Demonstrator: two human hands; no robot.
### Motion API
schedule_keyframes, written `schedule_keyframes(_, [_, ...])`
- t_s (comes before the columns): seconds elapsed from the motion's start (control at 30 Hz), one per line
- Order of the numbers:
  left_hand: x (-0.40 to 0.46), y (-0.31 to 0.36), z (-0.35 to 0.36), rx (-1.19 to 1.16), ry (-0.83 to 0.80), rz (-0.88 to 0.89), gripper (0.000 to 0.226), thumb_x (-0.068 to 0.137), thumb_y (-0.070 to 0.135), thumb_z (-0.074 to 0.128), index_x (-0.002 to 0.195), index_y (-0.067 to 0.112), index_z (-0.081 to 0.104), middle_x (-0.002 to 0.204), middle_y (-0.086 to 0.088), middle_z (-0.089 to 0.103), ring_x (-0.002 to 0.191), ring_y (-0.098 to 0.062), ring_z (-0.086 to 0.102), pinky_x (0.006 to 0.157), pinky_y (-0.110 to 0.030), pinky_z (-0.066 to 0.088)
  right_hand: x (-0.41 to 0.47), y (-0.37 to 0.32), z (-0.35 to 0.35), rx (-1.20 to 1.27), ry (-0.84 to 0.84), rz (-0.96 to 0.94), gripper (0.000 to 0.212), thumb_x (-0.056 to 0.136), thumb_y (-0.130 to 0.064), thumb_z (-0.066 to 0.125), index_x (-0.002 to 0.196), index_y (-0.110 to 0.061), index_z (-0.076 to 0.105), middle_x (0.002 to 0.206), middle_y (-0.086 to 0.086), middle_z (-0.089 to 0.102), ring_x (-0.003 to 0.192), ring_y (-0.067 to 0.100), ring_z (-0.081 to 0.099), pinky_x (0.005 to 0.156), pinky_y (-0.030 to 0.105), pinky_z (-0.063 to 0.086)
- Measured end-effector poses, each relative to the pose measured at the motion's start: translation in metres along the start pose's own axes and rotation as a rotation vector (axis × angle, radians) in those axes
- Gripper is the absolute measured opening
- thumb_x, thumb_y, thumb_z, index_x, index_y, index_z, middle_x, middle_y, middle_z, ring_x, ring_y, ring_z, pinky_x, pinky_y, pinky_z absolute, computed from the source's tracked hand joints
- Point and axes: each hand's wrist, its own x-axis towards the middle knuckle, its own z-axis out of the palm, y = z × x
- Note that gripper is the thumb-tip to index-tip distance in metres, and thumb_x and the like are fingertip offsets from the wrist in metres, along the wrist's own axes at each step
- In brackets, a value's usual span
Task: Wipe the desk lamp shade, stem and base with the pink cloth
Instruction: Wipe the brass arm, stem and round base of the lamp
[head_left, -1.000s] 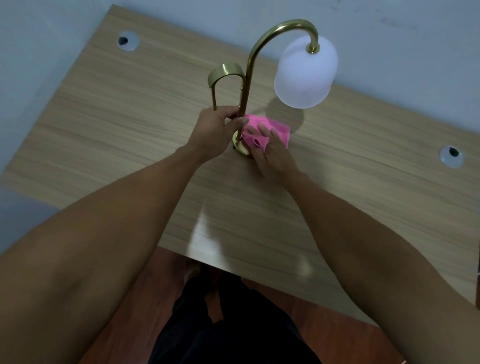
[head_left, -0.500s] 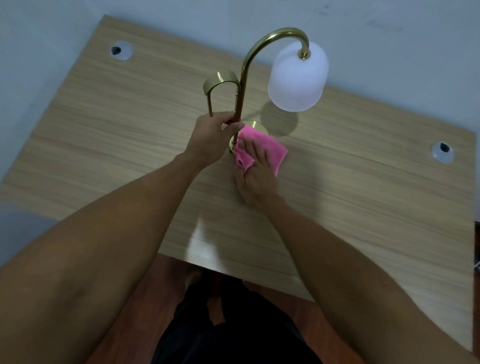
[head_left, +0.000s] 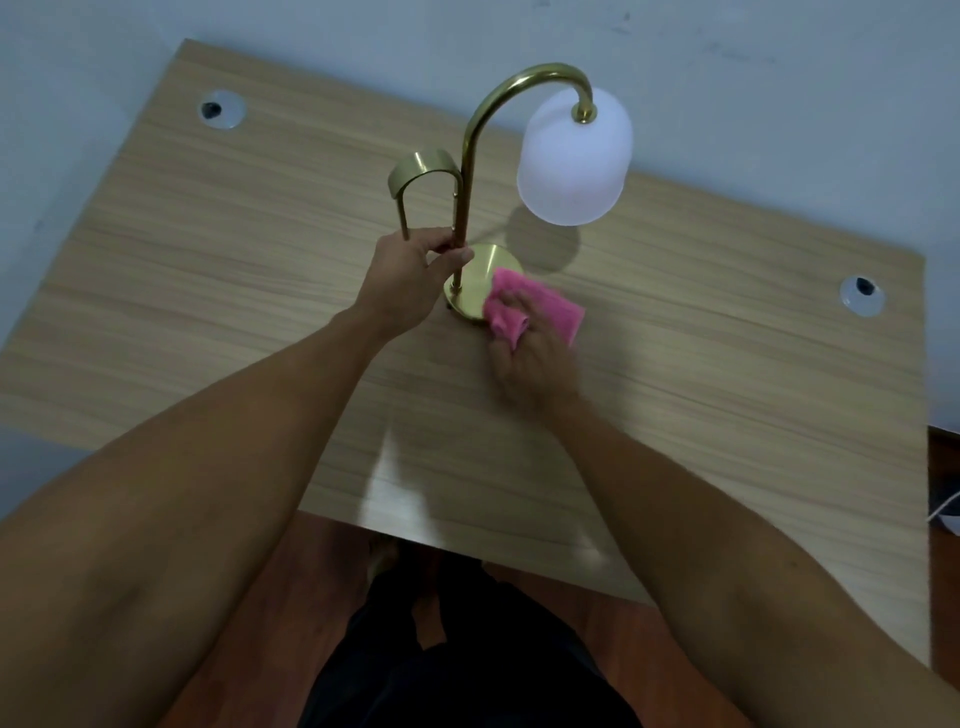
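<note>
A brass desk lamp stands on the wooden desk (head_left: 727, 395). Its curved stem (head_left: 470, 156) arches up and right to a frosted white shade (head_left: 574, 158) hanging bell-down. A shorter brass loop (head_left: 423, 169) branches off to the left. My left hand (head_left: 415, 275) is closed around the lower stem and loop. The round brass base (head_left: 485, 267) lies partly bare beside it. My right hand (head_left: 530, 353) presses the pink cloth (head_left: 545, 306) flat over the base's near right edge and the desk next to it.
Two round cable holes sit in the desk, one at the far left (head_left: 222, 108) and one at the right (head_left: 862, 293). A pale wall (head_left: 779, 104) runs just behind the lamp. My dark trousers and a wooden floor show below the desk's near edge.
My right hand has slid the pink cloth from the foot of the stem toward the near right, off the base's centre. More of the brass base now shows. My left hand keeps its hold.
</note>
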Motion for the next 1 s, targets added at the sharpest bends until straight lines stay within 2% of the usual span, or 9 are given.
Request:
schedule_keyframes(0.1, [0.000,-0.001,0.001,0.015,0.021,0.033,0.021,0.096,0.025,0.070,0.110,0.013,0.078,0.093,0.006,0.073,0.088,-0.006,0.067,0.086,-0.018,0.054,0.033,0.001,-0.020,0.025,-0.005,0.055,0.042,0.109,-0.031,0.038,0.118,-0.007,0.071,0.105,0.015,0.073,0.081,0.016,0.062,0.081,0.036,0.059])
schedule_keyframes(0.2, [0.000,-0.001,0.002,0.049,0.035,0.061,0.022,0.096,0.024,0.069,0.111,0.011,0.078,0.094,0.005,0.073,0.089,-0.006,0.067,0.078,-0.002,0.044,0.068,-0.008,-0.029,0.063,-0.135,0.055,0.041,0.113,-0.027,0.034,0.097,-0.004,0.064,0.085,0.021,0.065,0.071,0.022,0.058,0.069,0.036,0.048])
schedule_keyframes(0.3, [0.000,-0.001,0.002,0.066,0.039,0.088,0.022,0.097,0.024,0.069,0.111,0.010,0.078,0.094,0.007,0.073,0.089,-0.005,0.066,0.077,0.000,0.042,0.072,-0.008,-0.024,0.168,-0.207,0.111,0.043,0.113,-0.028,0.031,0.103,0.000,0.062,0.092,0.028,0.064,0.075,0.026,0.059,0.069,0.042,0.049])
schedule_keyframes(0.37, [0.000,-0.002,0.003,0.065,0.035,0.098,0.022,0.097,0.025,0.068,0.111,0.010,0.078,0.093,0.008,0.072,0.089,-0.006,0.066,0.077,-0.003,0.044,0.057,-0.005,-0.012,0.194,-0.176,0.128,0.041,0.113,-0.025,0.033,0.130,-0.001,0.061,0.123,0.028,0.064,0.109,0.033,0.065,0.097,0.048,0.056])
schedule_keyframes(0.4, [0.001,-0.003,0.004,0.065,0.033,0.099,0.022,0.097,0.025,0.068,0.111,0.010,0.078,0.092,0.008,0.071,0.088,-0.007,0.066,0.077,-0.004,0.044,0.047,-0.004,-0.003,0.200,-0.125,0.150,0.043,0.113,-0.023,0.036,0.146,-0.004,0.053,0.145,0.024,0.056,0.134,0.034,0.056,0.118,0.040,0.046])
schedule_keyframes(0.47, [0.001,-0.004,0.004,0.070,0.038,0.102,0.022,0.097,0.025,0.068,0.109,0.009,0.078,0.091,0.006,0.071,0.085,-0.007,0.065,0.074,-0.002,0.042,0.023,-0.012,0.018,0.239,-0.005,0.232,0.051,0.111,-0.015,0.043,0.162,-0.007,0.037,0.166,0.020,0.036,0.156,0.034,0.030,0.127,0.012,0.012])
schedule_keyframes(0.6, [0.002,-0.005,0.002,0.067,0.018,0.089,0.023,0.098,0.025,0.067,0.111,0.008,0.078,0.093,0.005,0.072,0.088,-0.009,0.067,0.075,-0.002,0.044,-0.003,-0.047,0.071,0.096,0.149,0.204,0.066,0.108,-0.009,0.051,0.164,0.004,0.020,0.172,0.029,0.002,0.157,0.040,-0.013,0.124,0.037,-0.026])
schedule_keyframes(0.83, [0.004,-0.006,0.002,0.014,-0.008,0.049,0.023,0.098,0.025,0.067,0.110,0.009,0.078,0.097,0.002,0.074,0.091,-0.008,0.067,0.077,0.000,0.044,-0.010,-0.086,0.080,0.096,-0.025,0.130,0.072,0.104,-0.036,0.027,0.162,0.006,0.027,0.171,0.032,0.014,0.159,0.052,0.003,0.131,0.059,0.003])
schedule_keyframes(1.0, [0.005,-0.005,0.001,0.005,-0.011,0.055,0.022,0.097,0.022,0.068,0.109,0.007,0.078,0.095,0.001,0.072,0.083,-0.004,0.064,0.072,0.002,0.042,-0.005,-0.038,0.055,-0.333,-0.177,-0.180,0.086,0.090,-0.059,0.040,0.156,-0.005,0.046,0.163,0.026,0.041,0.152,0.049,0.036,0.121,0.064,0.036])
